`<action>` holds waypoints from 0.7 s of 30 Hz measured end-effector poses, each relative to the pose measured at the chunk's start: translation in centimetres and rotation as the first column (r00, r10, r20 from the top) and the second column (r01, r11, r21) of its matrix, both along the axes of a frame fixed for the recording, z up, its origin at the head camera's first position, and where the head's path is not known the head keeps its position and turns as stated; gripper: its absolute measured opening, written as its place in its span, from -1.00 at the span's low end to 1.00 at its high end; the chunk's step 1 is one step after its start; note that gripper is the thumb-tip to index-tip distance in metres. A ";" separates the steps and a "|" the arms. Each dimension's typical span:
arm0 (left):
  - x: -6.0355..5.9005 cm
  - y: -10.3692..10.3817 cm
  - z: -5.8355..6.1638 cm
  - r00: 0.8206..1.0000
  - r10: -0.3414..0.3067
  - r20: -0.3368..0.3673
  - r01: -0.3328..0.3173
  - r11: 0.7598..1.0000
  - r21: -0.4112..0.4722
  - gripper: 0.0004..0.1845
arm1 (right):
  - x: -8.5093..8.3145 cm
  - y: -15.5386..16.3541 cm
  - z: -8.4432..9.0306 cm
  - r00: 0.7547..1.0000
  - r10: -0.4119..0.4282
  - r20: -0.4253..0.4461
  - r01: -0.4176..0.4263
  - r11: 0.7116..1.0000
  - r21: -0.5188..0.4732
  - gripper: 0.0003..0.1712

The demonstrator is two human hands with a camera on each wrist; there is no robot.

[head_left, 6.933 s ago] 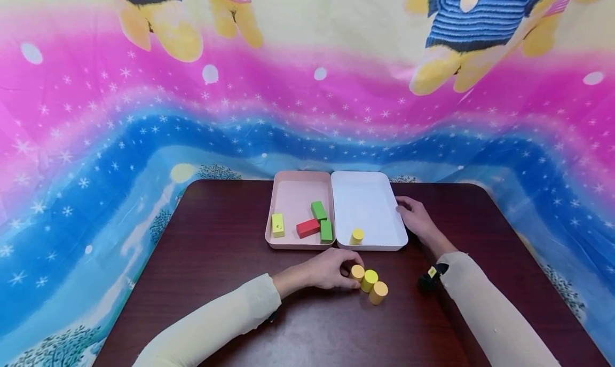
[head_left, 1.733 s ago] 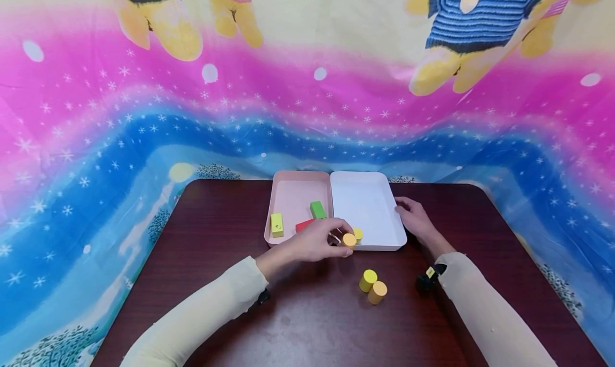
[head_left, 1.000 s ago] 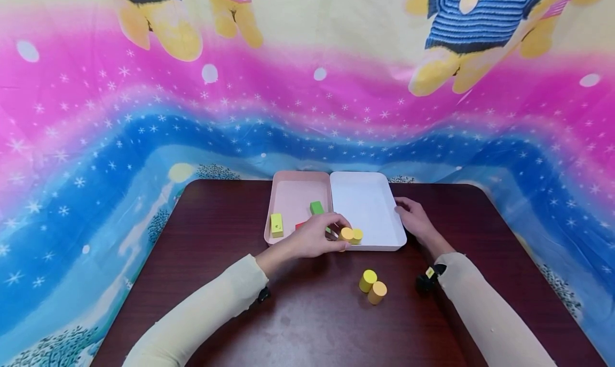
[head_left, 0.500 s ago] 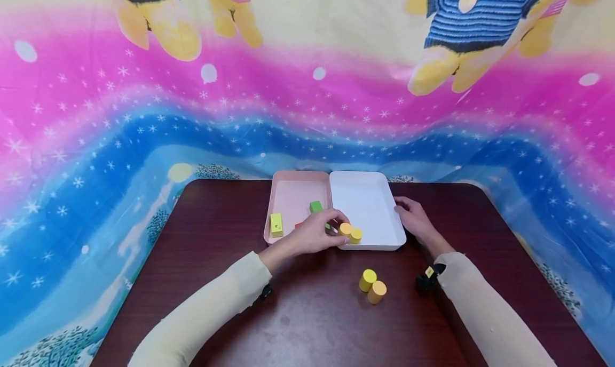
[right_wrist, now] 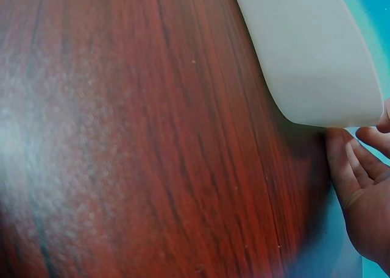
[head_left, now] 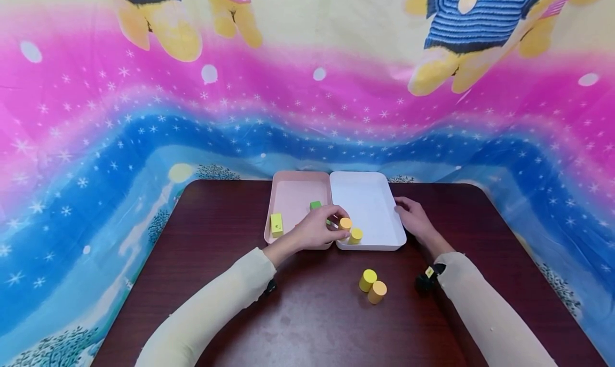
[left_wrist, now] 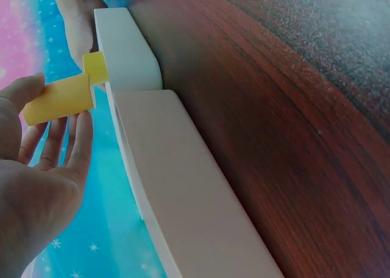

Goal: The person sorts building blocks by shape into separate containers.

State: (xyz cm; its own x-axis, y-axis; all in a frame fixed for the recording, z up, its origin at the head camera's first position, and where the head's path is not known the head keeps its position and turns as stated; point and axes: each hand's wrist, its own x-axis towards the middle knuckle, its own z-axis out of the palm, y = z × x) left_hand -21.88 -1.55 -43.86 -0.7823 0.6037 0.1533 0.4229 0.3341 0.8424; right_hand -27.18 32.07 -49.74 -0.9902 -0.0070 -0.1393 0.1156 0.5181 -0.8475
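Note:
My left hand (head_left: 319, 226) pinches a light orange cylinder block (head_left: 345, 224) between thumb and fingers, over the left front part of the white tray (head_left: 367, 193). In the left wrist view this cylinder block (left_wrist: 60, 99) shows at about the height of the tray's rim or above it. A yellow cylinder block (head_left: 355, 236) stands just in front of it, inside the tray. My right hand (head_left: 417, 220) rests against the white tray's right side. The right wrist view has its fairly straight fingers (right_wrist: 343, 162) at the tray wall.
Left of the white tray sits a pink tray (head_left: 300, 188), touching it, with a yellow rectangular block (head_left: 276, 225) and a partly hidden green block (head_left: 315, 205). Nearer on the dark table (head_left: 307, 324) stand a yellow cylinder (head_left: 368, 280) and a light orange cylinder (head_left: 377, 292).
My left hand has carried the light orange cylinder block from the table row to over the white tray, lately shifting slightly away from me. My right hand has stayed at the tray's side.

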 end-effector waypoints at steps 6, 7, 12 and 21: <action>-0.2 0.1 -0.4 1.000 0.019 0.006 -0.018 1.000 -0.025 -0.73 | 0.1 0.0 0.1 1.000 0.005 0.002 -0.005 1.000 -0.011 -0.39; -0.2 0.0 -0.4 1.000 0.022 0.008 -0.022 0.999 -0.031 -0.73 | 0.1 0.1 0.1 1.000 0.006 0.002 -0.006 1.000 -0.010 -0.38; -0.4 0.0 -0.7 0.999 0.031 0.011 -0.031 0.999 -0.044 -0.72 | 0.1 0.1 0.1 1.000 0.006 0.000 -0.006 1.000 -0.001 -0.38; -0.6 0.3 -1.0 0.999 0.032 0.004 -0.032 0.999 -0.043 -0.74 | 0.1 0.1 0.1 1.000 -0.002 0.002 0.002 1.000 -0.001 -0.38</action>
